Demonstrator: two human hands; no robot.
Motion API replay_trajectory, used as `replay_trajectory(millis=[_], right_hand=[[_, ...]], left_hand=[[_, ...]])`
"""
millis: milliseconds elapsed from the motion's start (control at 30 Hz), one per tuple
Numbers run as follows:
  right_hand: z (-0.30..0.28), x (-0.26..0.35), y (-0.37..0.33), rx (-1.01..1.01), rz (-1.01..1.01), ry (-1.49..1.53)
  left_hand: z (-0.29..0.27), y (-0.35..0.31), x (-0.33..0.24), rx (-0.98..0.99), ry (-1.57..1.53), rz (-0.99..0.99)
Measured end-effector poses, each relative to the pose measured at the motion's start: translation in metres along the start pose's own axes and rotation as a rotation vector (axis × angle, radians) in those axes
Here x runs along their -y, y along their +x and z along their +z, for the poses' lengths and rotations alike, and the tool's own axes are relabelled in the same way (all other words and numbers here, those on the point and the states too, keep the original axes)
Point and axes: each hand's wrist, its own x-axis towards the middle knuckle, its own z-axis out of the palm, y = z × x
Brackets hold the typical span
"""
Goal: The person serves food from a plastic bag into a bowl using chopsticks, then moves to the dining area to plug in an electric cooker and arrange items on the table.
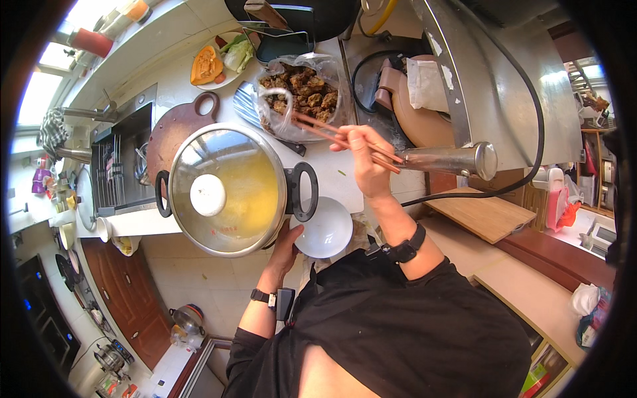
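Note:
My right hand [366, 158] is closed around a pair of brown chopsticks [317, 126]. Their tips point left, at the edge of a clear plastic bag [340, 99] full of brown fried chunks [302, 85]. Whether the tips touch a chunk, I cannot tell. My left hand [284, 249] grips the rim of a white bowl [325, 229], which looks bare inside; the lidded pot hides part of its fingers. This large pot [251, 192] has a glass lid with a white knob, black side handles and something yellow showing through.
Behind the pot lies a round brown cutting board [174, 132], beside the sink [126, 162]. A plate holds cut pumpkin [206, 65] and leafy greens [237, 56]. Right of my right hand are a metal cylinder handle [458, 160], a black cable [541, 113] and a wooden board [484, 215].

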Motion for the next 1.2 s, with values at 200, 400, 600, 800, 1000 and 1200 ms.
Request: replay_trajectory(millis=[200, 400, 600, 800, 1000, 1200], right_hand=[[0.008, -0.012, 0.011, -0.070, 0.024, -0.025], [0.010, -0.027, 0.016, -0.121, 0.029, -0.081], [0.000, -0.013, 0.006, -0.040, -0.098, -0.246], [-0.007, 0.018, -0.018, 0.038, -0.316, -0.431], [-0.037, 0.055, -0.075, 0.113, -0.381, -0.527], [-0.057, 0.073, -0.093, 0.238, -0.142, -0.412]], left_hand=[[0.002, 0.010, -0.001, 0.061, -0.028, -0.029], [0.014, 0.016, 0.000, -0.001, -0.080, -0.001], [0.020, 0.025, 0.000, 0.051, -0.186, 0.047], [0.016, 0.035, 0.002, 0.038, -0.175, 0.053], [0.016, 0.053, 0.000, 0.027, -0.326, 0.016], [0.018, 0.061, 0.001, 0.098, -0.325, 0.082]])
